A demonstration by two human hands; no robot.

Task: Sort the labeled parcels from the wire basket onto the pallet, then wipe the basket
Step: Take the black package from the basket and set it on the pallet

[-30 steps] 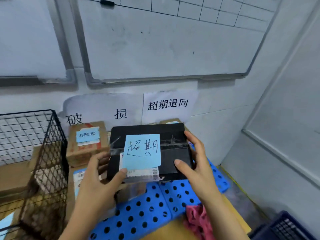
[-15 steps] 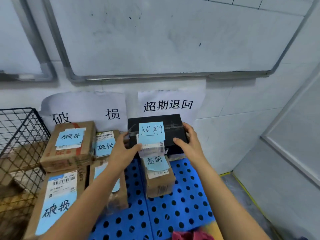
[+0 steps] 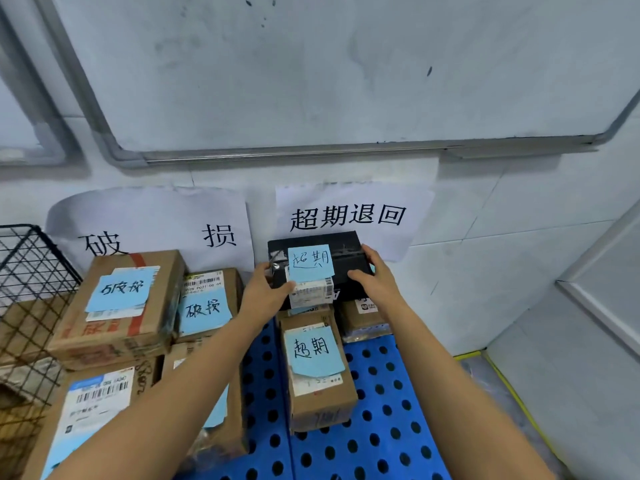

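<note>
The black parcel (image 3: 348, 270) is gripped at its ends by the left hand (image 3: 265, 292) and right hand (image 3: 375, 280). A brown parcel (image 3: 317, 400) is seen just beneath both hands, set on the blue pallet (image 3: 381, 431).

left arm (image 3: 166, 393): bare, stretched forward from lower left. left hand (image 3: 265, 289): thumb on top, fingers curled at the left end of the black parcel (image 3: 346, 252), gripping it. right arm (image 3: 450, 379): bare, stretched forward from lower right. right hand (image 3: 372, 278): thumb on top, fingers wrapped over the parcel's right end, gripping it. hands roughly level, apart.
</note>
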